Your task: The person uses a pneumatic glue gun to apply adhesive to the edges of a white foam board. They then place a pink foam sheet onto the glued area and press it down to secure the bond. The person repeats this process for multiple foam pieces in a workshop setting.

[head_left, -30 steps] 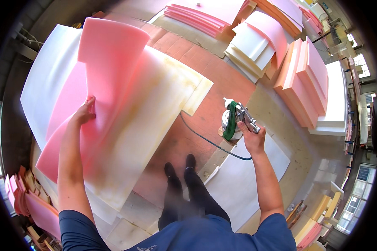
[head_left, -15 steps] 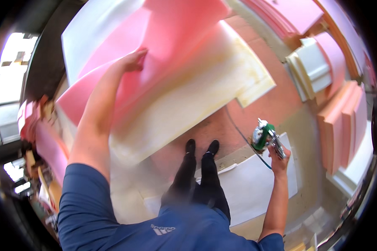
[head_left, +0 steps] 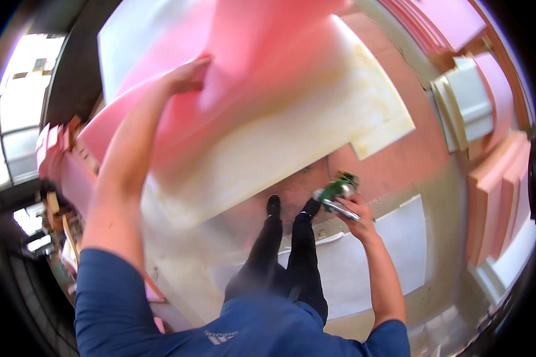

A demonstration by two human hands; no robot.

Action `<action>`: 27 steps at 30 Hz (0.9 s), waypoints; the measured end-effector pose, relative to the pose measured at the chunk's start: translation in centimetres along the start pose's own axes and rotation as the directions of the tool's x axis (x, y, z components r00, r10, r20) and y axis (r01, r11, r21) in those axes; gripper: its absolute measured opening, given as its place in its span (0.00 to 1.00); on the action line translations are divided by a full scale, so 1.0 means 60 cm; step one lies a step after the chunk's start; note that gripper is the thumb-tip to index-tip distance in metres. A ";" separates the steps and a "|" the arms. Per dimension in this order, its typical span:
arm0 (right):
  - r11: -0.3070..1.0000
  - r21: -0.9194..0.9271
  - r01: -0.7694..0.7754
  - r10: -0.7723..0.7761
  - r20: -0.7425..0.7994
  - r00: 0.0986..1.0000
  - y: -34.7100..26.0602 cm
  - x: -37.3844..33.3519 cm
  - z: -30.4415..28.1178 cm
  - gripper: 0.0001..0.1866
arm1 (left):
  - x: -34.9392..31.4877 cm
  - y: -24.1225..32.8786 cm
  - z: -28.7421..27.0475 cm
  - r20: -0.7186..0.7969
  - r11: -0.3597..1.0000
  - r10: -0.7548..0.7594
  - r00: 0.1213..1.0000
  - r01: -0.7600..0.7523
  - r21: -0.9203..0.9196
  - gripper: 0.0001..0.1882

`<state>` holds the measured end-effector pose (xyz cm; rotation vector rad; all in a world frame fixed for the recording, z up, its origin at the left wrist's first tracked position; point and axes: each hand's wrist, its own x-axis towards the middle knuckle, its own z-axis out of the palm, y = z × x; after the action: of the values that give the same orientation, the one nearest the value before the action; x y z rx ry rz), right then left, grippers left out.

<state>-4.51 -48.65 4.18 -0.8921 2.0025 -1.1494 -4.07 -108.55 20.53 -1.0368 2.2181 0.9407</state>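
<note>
Workshop floor (head_left: 408, 156), red with grey-brown areas, runs from centre to right of the frame. Across the upper centre lies a cream slab (head_left: 292, 143), its corner notched at right. Over its upper left part is the pink sheet (head_left: 250, 71), rumpled and partly raised. White sheeting (head_left: 393, 244) lies on the floor at lower right; foam stacks (head_left: 500, 196) stand along the right edge. Left hand (head_left: 192, 74), upper left of centre, remains closed on a fold of the pink sheet. Right hand (head_left: 358, 215), well apart from it, is clamped around the spray gun (head_left: 341, 193), right of centre. Change noted: the gun has swung inward and turned, and now overlaps one shoe (head_left: 311, 206) in view. Judgement: the sheet is held while the tool is repositioned. Container: the gun's cup is blurred; contents cannot be determined.
</note>
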 end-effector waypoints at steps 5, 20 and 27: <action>0.999 0.046 -0.018 0.010 0.161 0.987 0.156 0.092 0.114 0.27 | -0.023 -0.086 -0.019 -0.018 0.846 0.239 0.971 -0.199 0.494 0.48; 0.967 -0.248 -0.057 0.197 0.588 0.784 0.489 0.380 0.433 0.17 | -0.099 -0.004 -0.020 -0.060 0.878 -0.058 0.997 0.080 0.471 0.48; 0.910 -0.413 0.024 0.180 0.448 0.876 0.528 0.435 0.366 0.16 | -0.095 -0.075 -0.044 -0.120 0.926 0.037 0.992 0.011 0.377 0.46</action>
<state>-8.81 -67.48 -38.17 -1.1561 1.8535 -0.3942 2.39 -110.11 24.41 -0.9189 2.3852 0.4323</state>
